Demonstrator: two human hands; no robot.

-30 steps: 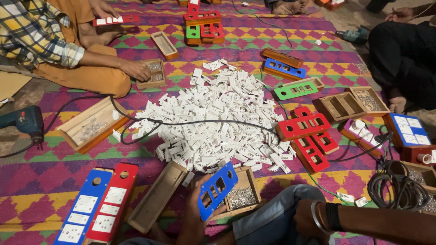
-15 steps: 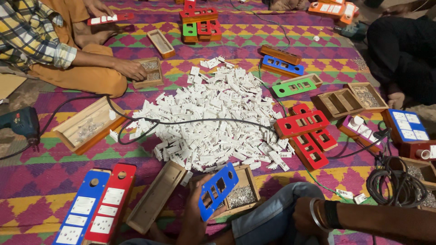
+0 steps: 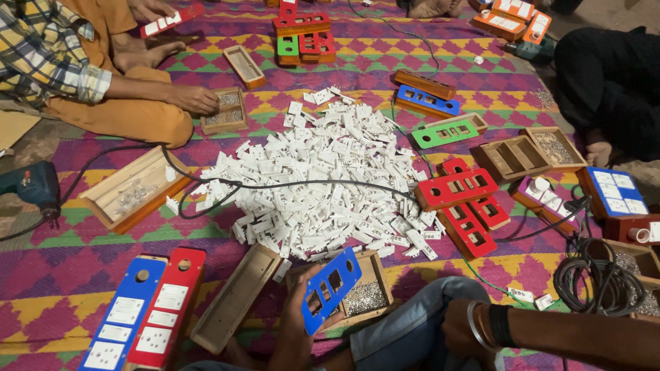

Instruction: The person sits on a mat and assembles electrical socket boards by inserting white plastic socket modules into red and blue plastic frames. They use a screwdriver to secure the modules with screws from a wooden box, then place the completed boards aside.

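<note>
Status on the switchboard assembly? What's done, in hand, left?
Done: a blue and a red board at lower left carry white switches.
In hand: the left hand holds a blue faceplate with empty cutouts over a box of screws. The right hand rests on the knee, holding nothing.
Left: a big pile of loose white switches, plus empty red plates, a green one and bare wooden boxes.

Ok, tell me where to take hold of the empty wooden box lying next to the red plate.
Probably grip the wooden box across its two long side walls near the middle, coming down from above. It lies flat with its open side up, is long and narrow, and the red plate crowds its left side.
</note>
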